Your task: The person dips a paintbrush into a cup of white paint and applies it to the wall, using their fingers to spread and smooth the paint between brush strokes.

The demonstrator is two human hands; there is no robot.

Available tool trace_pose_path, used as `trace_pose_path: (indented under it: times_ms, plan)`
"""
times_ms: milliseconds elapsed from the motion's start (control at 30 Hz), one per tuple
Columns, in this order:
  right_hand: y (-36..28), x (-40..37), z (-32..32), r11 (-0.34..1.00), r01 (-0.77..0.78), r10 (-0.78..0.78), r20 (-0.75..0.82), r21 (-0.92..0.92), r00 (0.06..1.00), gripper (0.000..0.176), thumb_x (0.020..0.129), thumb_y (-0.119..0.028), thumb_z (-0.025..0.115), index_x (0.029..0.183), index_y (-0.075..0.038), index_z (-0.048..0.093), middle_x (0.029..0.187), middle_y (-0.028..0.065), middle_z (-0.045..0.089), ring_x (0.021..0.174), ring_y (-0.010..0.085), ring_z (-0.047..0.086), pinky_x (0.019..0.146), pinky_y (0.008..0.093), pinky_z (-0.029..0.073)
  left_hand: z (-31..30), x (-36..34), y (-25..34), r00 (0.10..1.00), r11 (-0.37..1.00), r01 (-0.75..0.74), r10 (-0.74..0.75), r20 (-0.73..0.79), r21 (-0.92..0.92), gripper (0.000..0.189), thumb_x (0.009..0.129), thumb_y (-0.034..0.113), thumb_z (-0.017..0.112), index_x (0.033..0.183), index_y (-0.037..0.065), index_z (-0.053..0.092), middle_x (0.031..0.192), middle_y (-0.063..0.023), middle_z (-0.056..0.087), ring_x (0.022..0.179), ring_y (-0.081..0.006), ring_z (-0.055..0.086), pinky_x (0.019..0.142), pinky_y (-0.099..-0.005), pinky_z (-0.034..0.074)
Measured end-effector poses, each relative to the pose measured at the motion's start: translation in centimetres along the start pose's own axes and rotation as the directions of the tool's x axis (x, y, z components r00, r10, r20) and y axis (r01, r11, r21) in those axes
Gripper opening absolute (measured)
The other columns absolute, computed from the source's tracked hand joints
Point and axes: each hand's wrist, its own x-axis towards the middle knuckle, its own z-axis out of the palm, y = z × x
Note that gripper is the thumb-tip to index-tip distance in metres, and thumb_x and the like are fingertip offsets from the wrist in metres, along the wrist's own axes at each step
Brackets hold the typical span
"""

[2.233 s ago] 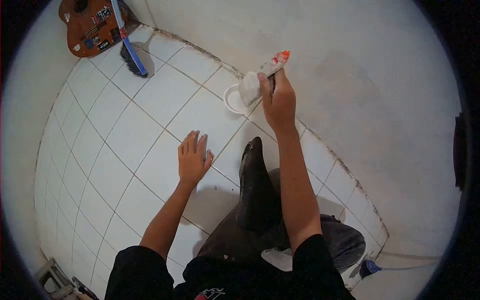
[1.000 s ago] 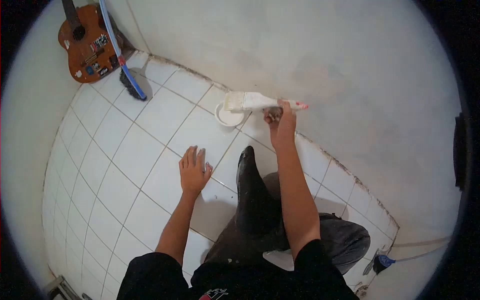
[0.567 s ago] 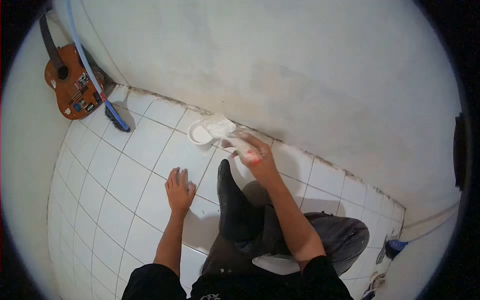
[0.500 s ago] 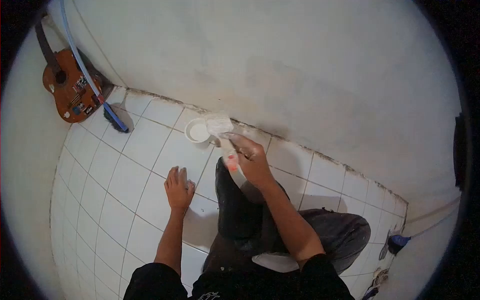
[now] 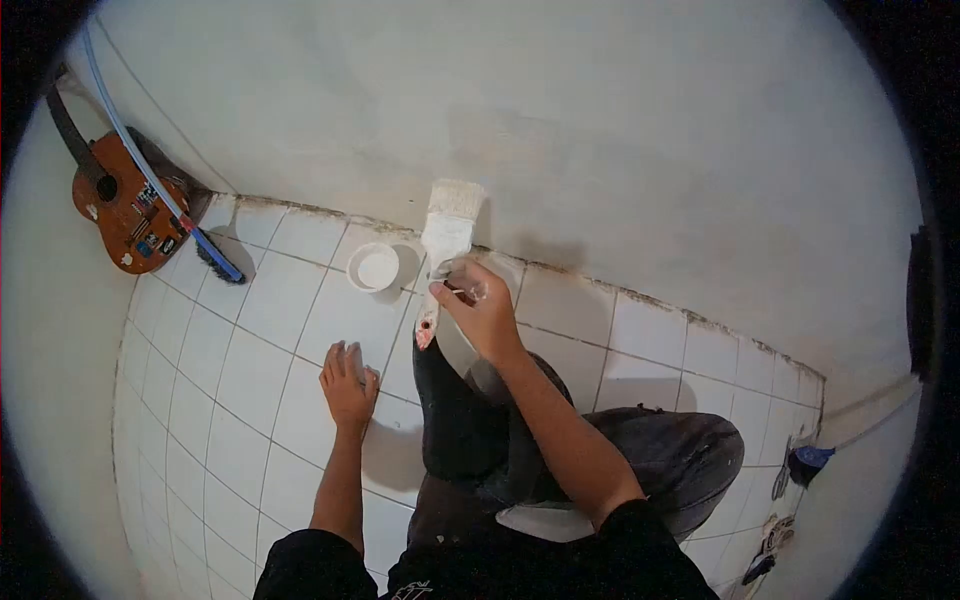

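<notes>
My right hand (image 5: 478, 300) is closed round the handle of a wide paintbrush (image 5: 450, 228) coated in white. Its bristles point up at the foot of the pale wall (image 5: 640, 150); whether they touch it I cannot tell. Just left of the brush, a small white tub (image 5: 377, 268) with white contents stands on the tiled floor. My left hand (image 5: 347, 384) is lower left of the tub, over the floor tiles, with nothing in it and its fingers partly spread.
A guitar (image 5: 128, 205) with stickers leans in the left corner beside a blue-handled broom (image 5: 220, 258). Dark-clad legs (image 5: 660, 450) are folded below my right arm. A blue object (image 5: 808, 462) and cluttered items (image 5: 770, 548) lie at the right wall.
My right hand has shifted left, and the brush has swung from over the tub's rim to upright against the wall side. The whole view has shifted slightly.
</notes>
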Motion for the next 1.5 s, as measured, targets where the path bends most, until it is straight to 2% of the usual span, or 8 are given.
trace_pose_path:
  times_ms: [233,400,633,700,1133,1167,1367,1500]
  plan:
    - [1.5,0.6,-0.7,0.982,0.054,-0.087,-0.175,-0.18,0.981,0.051,0.091,-0.003,0.075,0.125,0.003,0.039,0.101,0.0228,0.073,0.097,0.0249,0.076,0.08,0.0341,0.059,0.4,-0.2,-0.2,1.0,1.0,0.023,-0.023,0.013,0.011,0.055,0.088,0.022,0.063,0.141,0.009,0.055,0.15,-0.0174,0.046,0.143,-0.0359,0.04,0.114,-0.0515,0.032]
    - [1.9,1.1,-0.9,0.997,0.047,-0.027,-0.287,0.061,0.958,0.06,0.088,0.0,0.077,0.129,0.005,0.034,0.107,0.0215,0.071,0.096,0.0245,0.075,0.077,0.0335,0.061,0.3,-0.2,-0.2,0.999,0.999,0.032,-0.032,0.023,-0.003,0.055,0.088,0.022,0.062,0.141,0.009,0.055,0.149,-0.0174,0.047,0.143,-0.0361,0.04,0.114,-0.052,0.033]
    - [3.3,1.7,-1.8,0.997,0.052,-0.043,-0.168,0.049,0.985,0.065,0.09,0.006,0.07,0.142,0.005,0.032,0.117,0.021,0.068,0.102,0.0257,0.073,0.079,0.0347,0.061,0.5,-0.1,-0.4,1.0,1.0,0.012,-0.012,-0.001,0.014,0.055,0.088,0.023,0.061,0.14,0.009,0.055,0.146,-0.0182,0.05,0.141,-0.0368,0.043,0.112,-0.0527,0.035]
    - [3.2,1.4,-1.3,0.95,0.057,0.009,-0.21,0.308,0.978,0.045,0.092,0.004,0.066,0.13,0.001,0.043,0.106,0.014,0.064,0.093,0.0222,0.07,0.078,0.0356,0.06,0.4,-0.1,-0.3,1.0,1.0,0.007,-0.007,-0.004,0.011,0.055,0.088,0.024,0.061,0.141,0.009,0.054,0.146,-0.0181,0.05,0.141,-0.0366,0.043,0.112,-0.0527,0.035]
    - [-3.1,2.3,-2.9,0.945,0.213,-0.134,-0.299,0.248,0.945,0.028,0.109,-0.029,0.051,0.122,-0.005,0.047,0.083,0.0053,0.057,0.056,0.0086,0.051,0.032,0.0208,0.033,0.4,-0.3,-0.5,1.0,1.0,0.003,-0.003,-0.002,-0.006,0.055,0.088,0.022,0.062,0.141,0.01,0.055,0.148,-0.0172,0.048,0.143,-0.035,0.041,0.113,-0.051,0.033]
    - [-3.7,2.3,-3.3,0.954,0.192,-0.114,-0.315,0.228,0.942,0.018,0.111,-0.021,0.049,0.113,-0.003,0.047,0.083,0.004,0.057,0.058,0.0072,0.05,0.049,0.0244,0.042,0.4,-0.3,-0.5,1.0,1.0,0.003,-0.003,-0.003,-0.006,0.055,0.088,0.022,0.062,0.141,0.01,0.055,0.148,-0.0172,0.048,0.143,-0.035,0.041,0.113,-0.051,0.033]
    - [-3.0,4.1,-4.6,0.944,0.243,-0.156,-0.346,0.224,0.925,0.025,0.109,-0.03,0.052,0.115,-0.007,0.046,0.082,0.0062,0.057,0.054,0.0095,0.052,0.032,0.0224,0.035,0.3,-0.1,-0.3,0.999,0.999,0.029,-0.03,0.036,0.017,0.056,0.088,0.022,0.062,0.142,0.008,0.055,0.149,-0.0176,0.048,0.144,-0.0351,0.04,0.112,-0.0502,0.034]
    - [-3.9,4.0,-4.8,0.95,0.204,-0.116,-0.342,0.236,0.933,0.021,0.11,-0.023,0.05,0.116,-0.003,0.047,0.083,0.0055,0.058,0.057,0.0071,0.051,0.047,0.024,0.042,0.4,-0.3,-0.3,1.0,1.0,0.004,-0.005,0.011,0.03,0.055,0.088,0.022,0.062,0.141,0.007,0.055,0.149,-0.018,0.048,0.143,-0.0358,0.041,0.112,-0.0508,0.034]
